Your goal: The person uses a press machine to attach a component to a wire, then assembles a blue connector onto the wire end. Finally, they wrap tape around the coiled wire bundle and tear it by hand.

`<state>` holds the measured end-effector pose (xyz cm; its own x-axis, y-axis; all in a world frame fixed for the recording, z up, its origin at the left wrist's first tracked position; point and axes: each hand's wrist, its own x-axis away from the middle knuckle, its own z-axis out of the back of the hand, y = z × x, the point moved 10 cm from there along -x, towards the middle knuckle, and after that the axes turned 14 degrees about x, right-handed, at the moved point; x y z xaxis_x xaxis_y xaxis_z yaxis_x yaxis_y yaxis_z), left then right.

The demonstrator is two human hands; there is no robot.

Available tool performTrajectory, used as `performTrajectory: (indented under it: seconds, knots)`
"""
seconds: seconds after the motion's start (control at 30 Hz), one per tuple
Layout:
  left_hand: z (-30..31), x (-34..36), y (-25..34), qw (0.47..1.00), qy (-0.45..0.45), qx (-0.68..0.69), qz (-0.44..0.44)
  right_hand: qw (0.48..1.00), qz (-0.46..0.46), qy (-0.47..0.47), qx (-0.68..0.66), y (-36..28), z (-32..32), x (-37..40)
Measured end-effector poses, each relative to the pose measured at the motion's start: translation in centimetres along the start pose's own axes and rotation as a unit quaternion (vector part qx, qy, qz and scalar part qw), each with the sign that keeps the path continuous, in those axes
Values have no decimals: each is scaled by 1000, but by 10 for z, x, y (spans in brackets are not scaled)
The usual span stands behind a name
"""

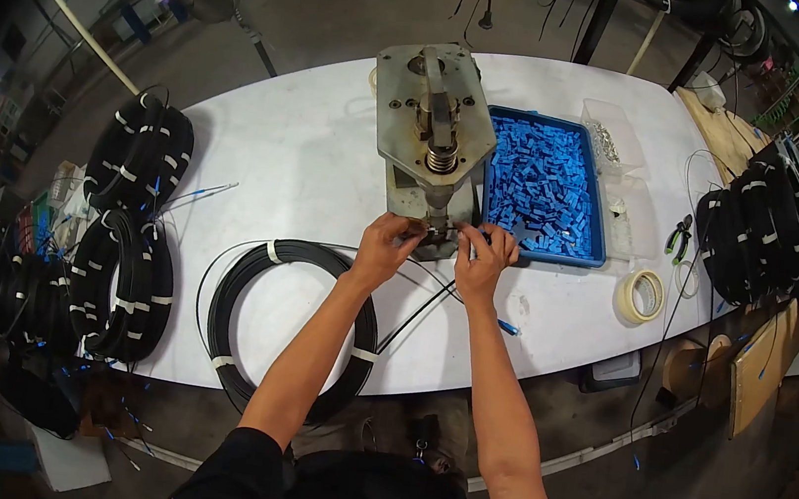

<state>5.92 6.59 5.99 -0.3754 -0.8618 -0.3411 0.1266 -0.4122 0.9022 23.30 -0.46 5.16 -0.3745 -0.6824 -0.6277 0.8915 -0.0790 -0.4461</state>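
Observation:
Both hands are at the base of a metal bench press (434,114), on either side of its lower tooling. My left hand (385,250) has its thumb and fingers pinched together at the left of the tooling. On the other side my right hand (484,258) is closed too, fingertips against the same spot. What sits between the fingertips is too small and partly hidden to make out. Under my left forearm lies a coil of black cable (230,314) bound with pale tape. Black cable lengths run from it towards the hands; a blue-ended cable tip (508,328) lies below my right hand.
Right of the press is a blue tray (604,245) full of small blue connector pieces. Clear plastic boxes (635,219), a tape roll (640,297) and green-handled pliers (679,239) lie beyond it. Taped cable coils stand at the left (121,285) and right (756,233) table ends.

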Motion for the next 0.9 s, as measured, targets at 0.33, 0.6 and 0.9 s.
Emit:
performTrajectory:
  seconds: [0.33,0.6,0.9]
  knots:
    - [0,0,-4,1000,-1,29,-2,1000,3,-10,2,0,-3,0]
    - [-1,-2,-1,1000,-1,11,-2,1000,-5,-15,17,1,-4,1]
    - [0,-1,1,1000,-5,14,4,1000,-3,-9,14,2,-4,1]
